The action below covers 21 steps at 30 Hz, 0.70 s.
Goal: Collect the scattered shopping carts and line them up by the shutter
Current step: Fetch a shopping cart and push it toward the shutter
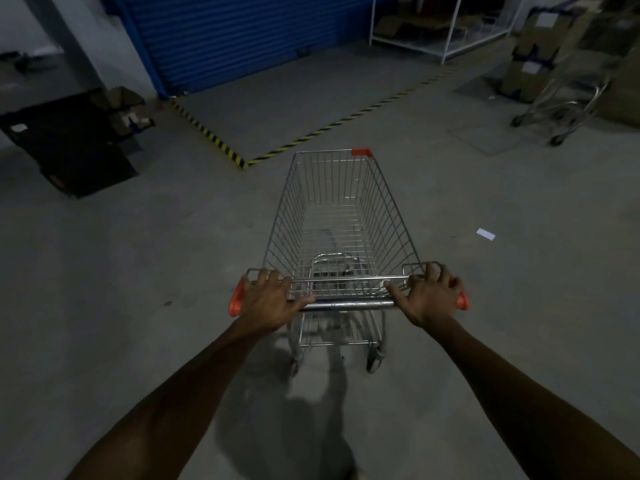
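Blue shutter (249, 36) ahead, shopping cart (332, 216) short of the striped floor line (311, 133).
No cart looks lined up yet; a second cart (561, 109) stands well apart, right. Left hand (268, 299) and right hand (431, 296) clamp fingers (273, 277) round the handle (346, 304).

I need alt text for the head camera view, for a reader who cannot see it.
A person's left hand and right hand grip the handle of an empty wire shopping cart on a grey concrete floor, facing a blue shutter. A second cart stands at the far right, near stacked boxes.
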Motion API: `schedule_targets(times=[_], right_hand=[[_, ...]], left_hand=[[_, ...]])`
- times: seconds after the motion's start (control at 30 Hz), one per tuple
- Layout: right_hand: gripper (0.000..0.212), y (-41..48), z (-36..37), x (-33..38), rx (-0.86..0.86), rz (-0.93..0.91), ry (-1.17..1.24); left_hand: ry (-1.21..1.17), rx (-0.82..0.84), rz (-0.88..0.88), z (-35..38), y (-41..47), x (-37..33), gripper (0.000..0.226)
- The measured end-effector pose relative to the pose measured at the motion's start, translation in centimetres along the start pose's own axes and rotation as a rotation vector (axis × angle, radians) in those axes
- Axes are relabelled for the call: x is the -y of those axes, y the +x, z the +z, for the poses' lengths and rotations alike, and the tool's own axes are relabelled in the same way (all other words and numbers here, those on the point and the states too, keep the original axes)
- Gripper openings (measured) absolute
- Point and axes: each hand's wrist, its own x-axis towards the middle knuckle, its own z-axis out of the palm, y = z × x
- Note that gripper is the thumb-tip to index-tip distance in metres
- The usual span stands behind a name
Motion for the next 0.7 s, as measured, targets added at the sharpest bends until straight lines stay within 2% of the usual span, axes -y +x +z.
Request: schedule_targets(times=[0.1,0.2,0.37,0.43,0.5,0.7], right_hand=[[0.101,4.0,-0.7,-2.3,0.045,-0.03,-0.032],[0.103,7.9,-1.2,-4.7,0.03,-0.054,-0.038],[0.093,14.4,-1.0,-7.1,0.03,-0.041,-0.025],[0.09,17.4,-0.7,-8.3,0.018,-0.028,-0.022],[0.089,20.7,-0.3,-9.4,-0.001,-0.017,-0.017],[0.077,32.4,0.0,-13.6,-0.027,0.014,-0.023]], left_hand=[[0.071,0.07,0.131,-1.1,4.6,-0.1,0.116],[0.098,0.08,0.179,-1.7,9.2,-1.0,0.113],[0.119,-0.025,0.188,-2.5,16.5,-3.6,0.098],[0.097,-0.074,0.182,-3.0,19.7,-4.7,0.094],[0.102,-0.091,0.153,-3.5,23.3,-5.9,0.1],[0.086,-0.07,0.025,-5.1,36.1,-10.0,0.108]])
